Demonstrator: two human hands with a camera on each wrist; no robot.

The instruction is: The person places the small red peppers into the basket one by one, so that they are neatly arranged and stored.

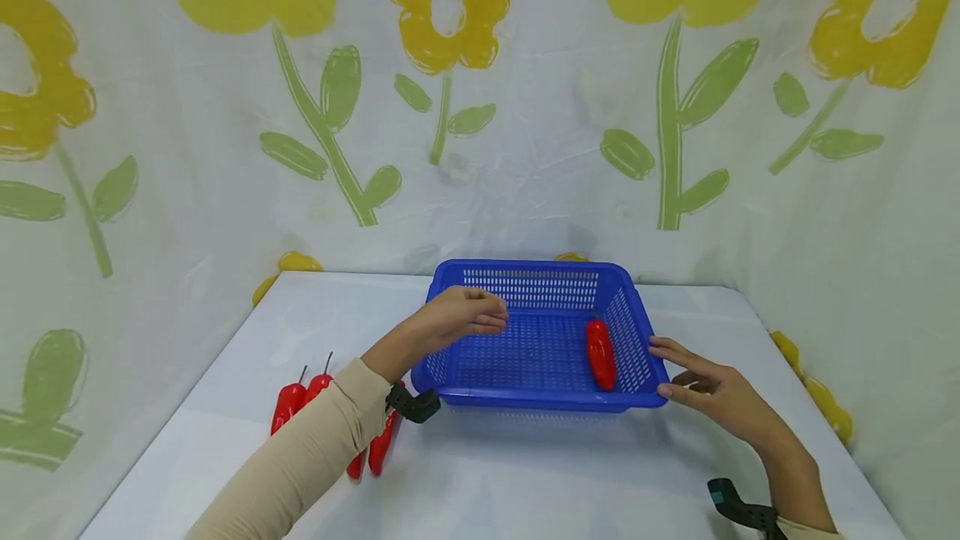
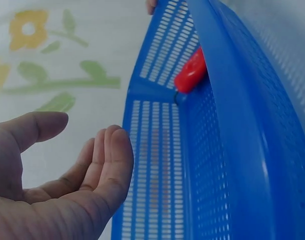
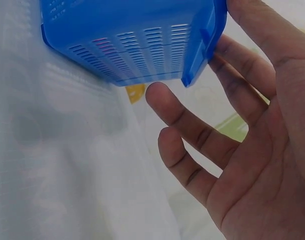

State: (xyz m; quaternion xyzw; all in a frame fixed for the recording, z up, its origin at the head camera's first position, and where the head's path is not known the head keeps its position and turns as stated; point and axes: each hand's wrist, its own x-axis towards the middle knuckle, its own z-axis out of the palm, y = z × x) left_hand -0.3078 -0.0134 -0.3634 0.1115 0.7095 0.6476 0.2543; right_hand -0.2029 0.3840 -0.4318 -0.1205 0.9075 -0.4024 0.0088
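A blue plastic basket point(image 1: 517, 397) stands on the white table with one red pepper point(image 1: 600, 355) lying inside, near its right wall. Over the basket's left part hovers my left hand point(image 1: 459, 319), its fingers loosely bent and nothing in them; the left wrist view shows the same hand point(image 2: 77, 175) beside the basket's slotted wall. At the basket's right rim, my right hand point(image 1: 708, 390) holds the edge between thumb and fingers. In the right wrist view, this hand point(image 3: 257, 145) has its other fingers spread off the basket.
Several red peppers point(image 1: 287, 403) lie on the table point(image 1: 225, 382) at the left, partly hidden behind my left forearm. A flower-printed white cloth point(image 1: 525, 148) hangs behind the table and along its sides.
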